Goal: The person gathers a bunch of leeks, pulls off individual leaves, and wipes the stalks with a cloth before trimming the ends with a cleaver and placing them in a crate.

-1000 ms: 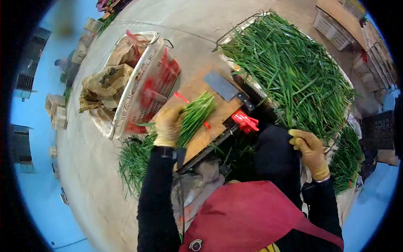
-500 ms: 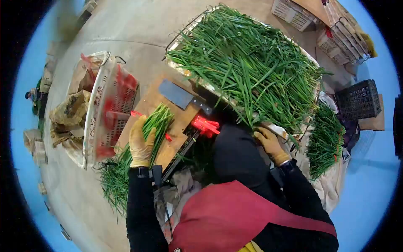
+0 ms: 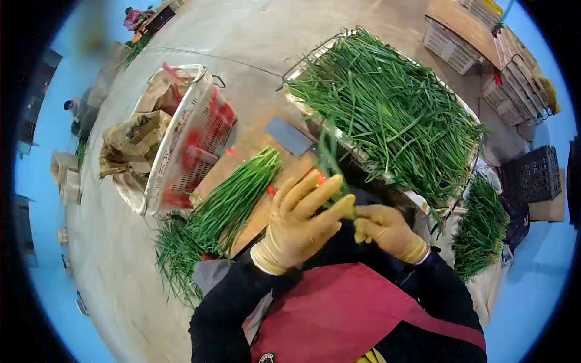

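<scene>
Both hands wear yellow gloves, close together in front of my chest. My left hand has its fingers spread, palm side showing, beside a few green stalks. The fingers of my right hand are curled round the lower end of those stalks. On the wooden board lies a bundle of green stalks, its pale ends toward the cleaver. The cleaver's handle is mostly hidden. Small red pieces, partly covered by my left hand, show near the board.
A large crate heaped with greens stands ahead to the right. At left is a white crate with brown sacking. More greens and a black crate are at far right. People are visible far off at upper left.
My left hand has let go of the bundle on the board and moved right. My right hand has left the big crate's edge with a few stalks. The view has shifted.
</scene>
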`<action>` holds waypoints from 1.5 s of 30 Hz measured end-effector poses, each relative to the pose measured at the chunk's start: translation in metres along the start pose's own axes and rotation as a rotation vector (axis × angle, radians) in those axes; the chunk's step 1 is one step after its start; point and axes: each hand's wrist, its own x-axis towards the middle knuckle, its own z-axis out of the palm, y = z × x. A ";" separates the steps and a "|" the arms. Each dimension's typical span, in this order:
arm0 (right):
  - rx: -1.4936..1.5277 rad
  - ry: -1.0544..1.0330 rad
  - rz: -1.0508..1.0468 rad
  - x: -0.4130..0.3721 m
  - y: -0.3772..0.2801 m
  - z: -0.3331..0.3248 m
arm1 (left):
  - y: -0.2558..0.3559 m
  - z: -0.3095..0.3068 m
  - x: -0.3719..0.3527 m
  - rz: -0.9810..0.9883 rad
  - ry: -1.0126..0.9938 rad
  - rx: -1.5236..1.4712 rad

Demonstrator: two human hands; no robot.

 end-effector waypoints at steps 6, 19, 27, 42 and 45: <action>-0.210 -0.145 -0.243 0.007 -0.007 0.012 | -0.030 -0.001 -0.039 -0.085 -0.403 -0.130; -0.595 0.853 -0.227 0.008 0.052 -0.189 | -0.196 0.050 -0.101 -0.347 -0.269 0.173; -1.302 0.848 -0.261 0.108 0.036 -0.225 | -0.212 0.091 -0.133 -0.507 -0.361 0.195; -1.037 0.482 0.214 0.098 0.059 -0.156 | -0.215 0.098 -0.141 -0.515 -0.138 0.104; -0.982 0.518 0.070 0.094 0.061 -0.168 | -0.213 0.092 -0.144 -0.540 -0.153 0.112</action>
